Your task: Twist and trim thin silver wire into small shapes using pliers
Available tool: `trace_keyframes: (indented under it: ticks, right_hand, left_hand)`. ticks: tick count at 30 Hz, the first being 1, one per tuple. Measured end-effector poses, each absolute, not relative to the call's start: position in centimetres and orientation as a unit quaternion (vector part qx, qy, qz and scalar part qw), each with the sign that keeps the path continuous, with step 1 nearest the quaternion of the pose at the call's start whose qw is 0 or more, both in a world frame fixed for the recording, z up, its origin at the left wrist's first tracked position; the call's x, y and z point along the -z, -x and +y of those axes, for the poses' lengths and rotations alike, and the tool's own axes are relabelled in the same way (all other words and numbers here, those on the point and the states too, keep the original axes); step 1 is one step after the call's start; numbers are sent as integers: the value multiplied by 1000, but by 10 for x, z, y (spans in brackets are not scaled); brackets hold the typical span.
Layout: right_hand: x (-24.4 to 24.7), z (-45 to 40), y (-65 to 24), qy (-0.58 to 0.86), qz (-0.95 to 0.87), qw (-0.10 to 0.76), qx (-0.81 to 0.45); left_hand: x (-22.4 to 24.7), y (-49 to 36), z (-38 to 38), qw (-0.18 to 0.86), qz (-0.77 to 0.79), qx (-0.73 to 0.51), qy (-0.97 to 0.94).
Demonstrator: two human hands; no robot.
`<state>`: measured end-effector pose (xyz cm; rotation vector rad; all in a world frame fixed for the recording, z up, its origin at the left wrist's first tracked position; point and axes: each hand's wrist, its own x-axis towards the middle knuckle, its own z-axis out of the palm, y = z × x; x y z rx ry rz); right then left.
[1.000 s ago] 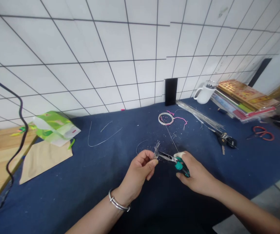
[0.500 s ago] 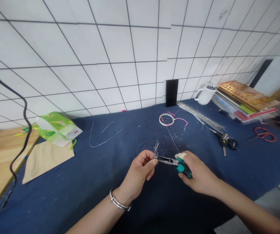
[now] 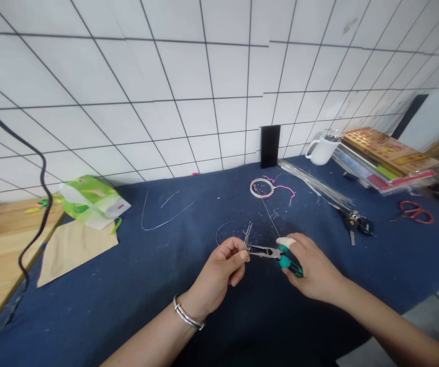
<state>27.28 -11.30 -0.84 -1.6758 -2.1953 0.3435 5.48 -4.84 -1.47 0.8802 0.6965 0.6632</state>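
Pinched between the thumb and fingers of my left hand (image 3: 229,262) is a small bundle of thin silver wires (image 3: 247,235), its loose ends sticking up. My right hand (image 3: 314,267) grips needle-nose pliers (image 3: 289,262) with teal and black handles. The pliers' jaws point left and reach the wires right at my left fingertips; whether they clamp a wire is too small to tell. A pale covering wraps one finger of the right hand. Beyond the hands lies a white ring (image 3: 262,188) with pink cord (image 3: 286,188).
Long straight wires (image 3: 314,182) lie at the back, near car keys (image 3: 353,223) and red-handled scissors (image 3: 416,212). A white mug (image 3: 322,149) stands beside stacked books (image 3: 391,155). At left are a green bag (image 3: 93,196), a brown paper (image 3: 76,250) and a bent wire (image 3: 162,224).
Both hands have shifted very slightly to the right, along with small camera motion. The pliers' jaws look a little wider apart than before. Both holds are unchanged.
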Motion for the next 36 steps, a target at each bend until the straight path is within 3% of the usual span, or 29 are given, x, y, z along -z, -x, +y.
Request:
trace_keyframes:
  ticks: [12,26,36]
  right_hand:
    - [0,-108,-271,584,-781,170,-141]
    - [16,-108,-245,588,-791,166,-12]
    - [22,-102,-243,580,-800,155,9]
  left_hand:
    - [20,-55,-48,800,306,-272,-438]
    - [25,-55,-48,753,326,-320,-474]
    - [25,-55,-46,738,326,-327,-493]
